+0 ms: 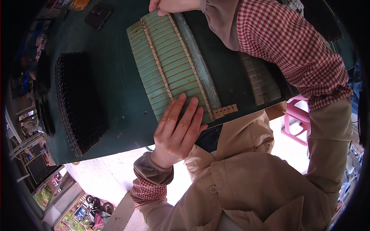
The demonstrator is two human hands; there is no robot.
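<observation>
While the left hand lies flat, gripping nothing, on the green board, the right hand meets its far end, grip unclear | board on dark table | step: apparently steadying | next likely needs even pressure

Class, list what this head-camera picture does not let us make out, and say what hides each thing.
All in the head view:
Right hand: cut off by the top edge, so its grip is unclear.
Green slatted panel: one patch is covered by the left hand.
Pink stool: partly hidden by the table and tan right sleeve.
Lower-left clutter: too small to identify.
</observation>
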